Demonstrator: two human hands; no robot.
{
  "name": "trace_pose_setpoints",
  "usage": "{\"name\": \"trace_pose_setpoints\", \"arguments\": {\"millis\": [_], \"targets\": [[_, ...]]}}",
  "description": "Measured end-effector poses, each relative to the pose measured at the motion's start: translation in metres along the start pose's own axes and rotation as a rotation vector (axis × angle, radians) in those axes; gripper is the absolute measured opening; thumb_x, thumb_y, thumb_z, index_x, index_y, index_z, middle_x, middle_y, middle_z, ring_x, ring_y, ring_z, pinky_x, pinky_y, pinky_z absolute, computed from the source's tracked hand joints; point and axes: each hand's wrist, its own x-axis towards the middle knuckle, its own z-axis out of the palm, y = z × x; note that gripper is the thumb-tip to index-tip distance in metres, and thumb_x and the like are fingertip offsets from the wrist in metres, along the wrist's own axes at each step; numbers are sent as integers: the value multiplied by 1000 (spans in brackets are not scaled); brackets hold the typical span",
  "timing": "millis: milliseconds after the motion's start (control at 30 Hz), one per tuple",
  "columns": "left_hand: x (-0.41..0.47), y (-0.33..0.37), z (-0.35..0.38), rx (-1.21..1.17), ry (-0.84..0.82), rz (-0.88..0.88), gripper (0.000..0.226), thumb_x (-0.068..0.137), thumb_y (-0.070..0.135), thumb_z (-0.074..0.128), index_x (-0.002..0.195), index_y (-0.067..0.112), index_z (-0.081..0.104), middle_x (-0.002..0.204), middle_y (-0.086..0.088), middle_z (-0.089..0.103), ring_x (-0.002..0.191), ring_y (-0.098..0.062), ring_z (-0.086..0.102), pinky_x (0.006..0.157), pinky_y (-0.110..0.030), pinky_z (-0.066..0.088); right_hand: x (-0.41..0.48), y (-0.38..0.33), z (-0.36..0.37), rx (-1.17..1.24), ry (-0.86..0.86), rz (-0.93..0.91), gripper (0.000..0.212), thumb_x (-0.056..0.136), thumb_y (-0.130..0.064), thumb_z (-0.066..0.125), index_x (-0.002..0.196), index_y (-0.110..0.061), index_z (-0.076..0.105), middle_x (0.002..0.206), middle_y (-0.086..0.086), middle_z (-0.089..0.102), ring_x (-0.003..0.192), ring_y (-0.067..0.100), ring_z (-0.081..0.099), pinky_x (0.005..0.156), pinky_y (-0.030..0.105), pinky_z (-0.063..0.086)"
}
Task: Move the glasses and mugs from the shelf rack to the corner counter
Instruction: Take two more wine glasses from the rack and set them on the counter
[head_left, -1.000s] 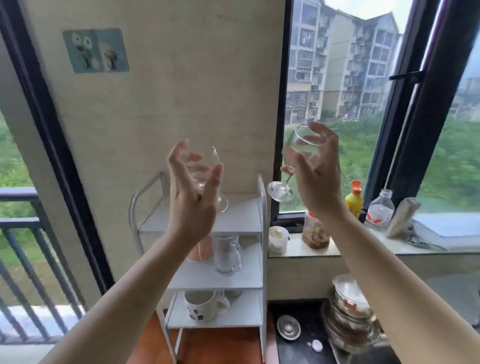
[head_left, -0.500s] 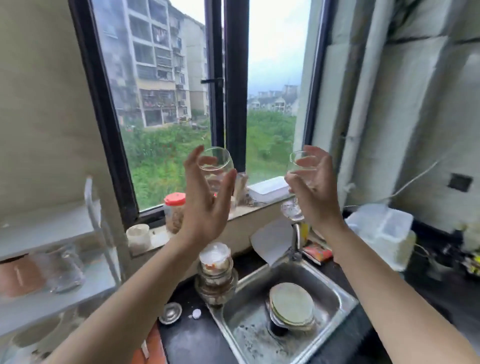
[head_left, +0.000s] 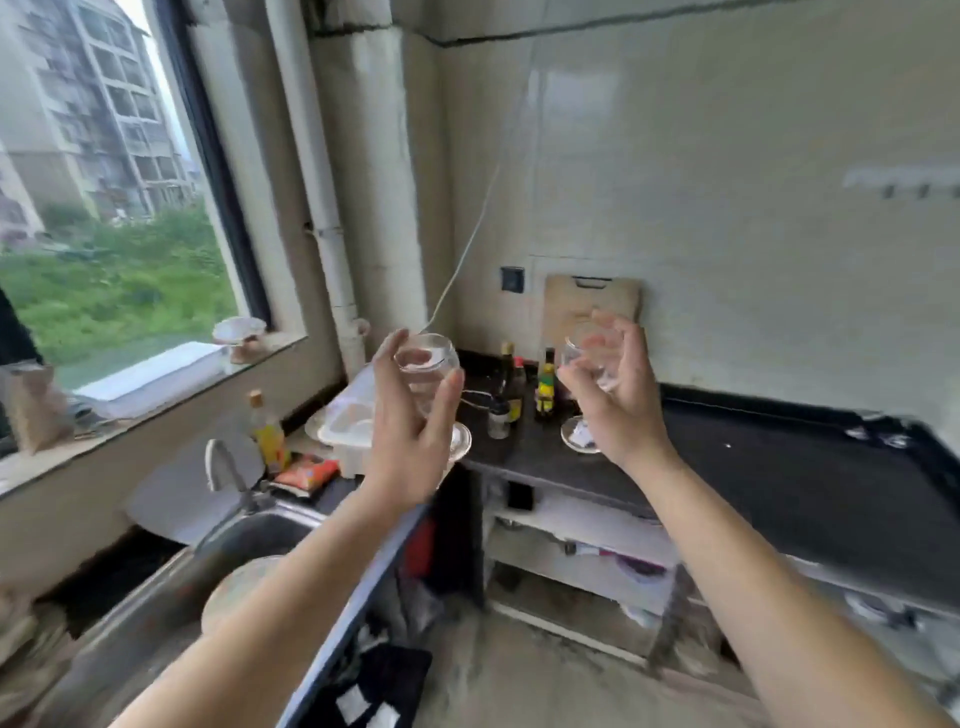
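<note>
My left hand (head_left: 410, 436) is wrapped around a clear stemmed glass (head_left: 427, 361), whose round foot shows below my palm. A second clear stemmed glass (head_left: 592, 358) sits in my right hand (head_left: 615, 400), with its foot just above the counter. Both glasses are held in the air in front of the black corner counter (head_left: 779, 467). The shelf rack is out of view.
Several sauce bottles (head_left: 524, 384) and a small glass jar (head_left: 497, 421) stand in the counter's corner, with a wooden cutting board (head_left: 587, 301) against the wall. A white plastic container (head_left: 348, 426), a faucet (head_left: 223, 467) and a steel sink (head_left: 244, 540) lie to the left under the window.
The view has swung right from the rack, past the window and sink, to the corner counter. Both hands have kept their glasses and carried them along.
</note>
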Motion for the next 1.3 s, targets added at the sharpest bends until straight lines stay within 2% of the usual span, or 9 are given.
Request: {"name": "trace_pose_setpoints", "arguments": {"millis": [67, 167, 233, 433, 533, 700, 800, 967, 1300], "targets": [[6, 5, 59, -36, -94, 1, 61, 94, 44, 57, 142, 22, 27, 118, 8, 54, 98, -16, 64, 92, -42, 52, 9, 17, -55, -53, 63, 33, 56, 78, -24, 67, 130, -26, 46, 113, 0, 60, 83, -3, 65, 77, 10, 47], [20, 12, 144, -80, -202, 6, 64, 94, 38, 56, 144, 15, 25, 115, -7, 57, 98, -9, 62, 88, -22, 47, 24, 47, -132, -118, 160, 73, 55, 78, -23, 68, 127, -30, 46, 112, -4, 61, 85, 4, 67, 84, 35, 56], [28, 10, 193, -104, -254, 29, 64, 95, 38, 56, 145, 17, 23, 117, -10, 56, 101, -7, 62, 91, -25, 49, 33, 69, -173, -149, 222, 100, 56, 78, -22, 69, 129, -27, 47, 113, -4, 60, 85, 4, 67, 84, 42, 57], [53, -24, 348, -175, -431, 36, 67, 93, 52, 53, 147, 26, 23, 128, 2, 53, 119, -19, 58, 105, -48, 44, 69, 151, -273, -220, 386, 185, 57, 74, -23, 68, 127, -29, 49, 109, -4, 59, 82, 1, 65, 77, 24, 53], [77, -48, 429, -228, -515, 25, 69, 93, 50, 52, 148, 22, 20, 130, -7, 51, 121, -15, 54, 108, -43, 41, 105, 193, -315, -287, 431, 197, 57, 74, -24, 68, 127, -29, 49, 110, -2, 60, 83, 5, 66, 75, 11, 47], [136, -61, 558, -356, -644, -4, 63, 99, 27, 56, 147, 11, 19, 106, 5, 51, 113, -9, 55, 98, -25, 45, 189, 241, -384, -377, 529, 255, 59, 74, -24, 66, 130, -29, 48, 114, 1, 60, 86, 5, 66, 77, 19, 53], [168, -61, 630, -424, -703, 0, 64, 98, 28, 57, 148, 15, 19, 118, 0, 47, 99, 7, 55, 84, -8, 43, 227, 262, -426, -416, 592, 259, 61, 75, -23, 66, 132, -26, 47, 113, -4, 59, 85, 1, 65, 74, 19, 53], [187, -61, 734, -506, -763, -51, 65, 96, 34, 58, 147, 20, 21, 128, -4, 43, 108, -8, 55, 81, -9, 45, 259, 303, -497, -441, 667, 312, 59, 79, -15, 70, 131, -29, 47, 113, -3, 58, 81, -4, 63, 70, 12, 49], [164, -96, 943, -408, -883, -215, 62, 100, 36, 50, 148, 23, 14, 132, -4, 37, 95, 15, 53, 88, -18, 45, 314, 443, -664, -399, 616, 453, 62, 78, -21, 73, 134, -27, 47, 113, -3, 58, 83, -10, 60, 73, 5, 44]]}}
